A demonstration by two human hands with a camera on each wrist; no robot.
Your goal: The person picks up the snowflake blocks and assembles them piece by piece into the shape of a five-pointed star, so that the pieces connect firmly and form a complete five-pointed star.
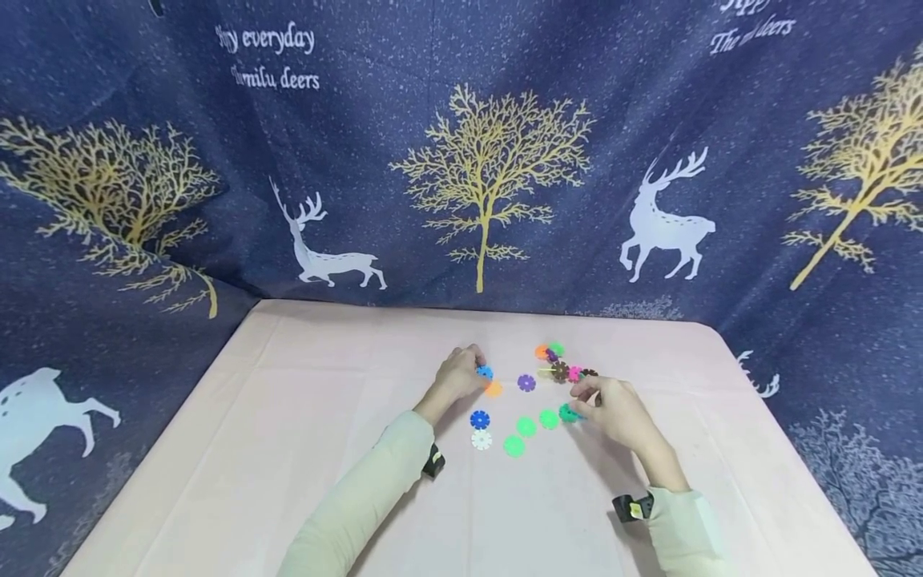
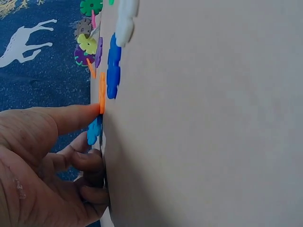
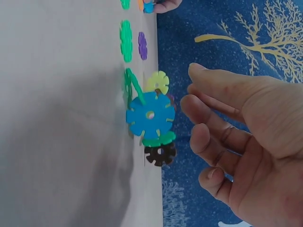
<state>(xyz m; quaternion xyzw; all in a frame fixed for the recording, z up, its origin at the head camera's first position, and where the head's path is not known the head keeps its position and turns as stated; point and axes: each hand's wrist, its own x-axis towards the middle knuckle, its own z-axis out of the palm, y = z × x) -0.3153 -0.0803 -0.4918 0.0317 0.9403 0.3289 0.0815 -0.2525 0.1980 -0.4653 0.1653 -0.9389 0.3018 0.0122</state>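
Observation:
In the head view my left hand (image 1: 459,375) is at the light-blue snowflake disc (image 1: 485,373) and the orange snowflake disc (image 1: 493,389). The left wrist view shows the thumb touching the orange disc (image 2: 102,92), with the light-blue disc (image 2: 94,131) between thumb and curled fingers. My right hand (image 1: 616,409) hovers with loosely bent fingers, holding nothing. Beside its fingertips a blue snowflake disc (image 3: 150,115) stands upright, apparently slotted to a green piece (image 3: 135,85). Whether the orange and light-blue discs are joined, I cannot tell.
Green discs (image 1: 527,426) lie in a row left of the right hand. A dark-blue disc (image 1: 479,419), a white disc (image 1: 481,439) and a purple disc (image 1: 526,383) rest nearby. A mixed-colour cluster with a brown disc (image 1: 560,371) sits farther back. A patterned curtain (image 1: 433,240) borders the table.

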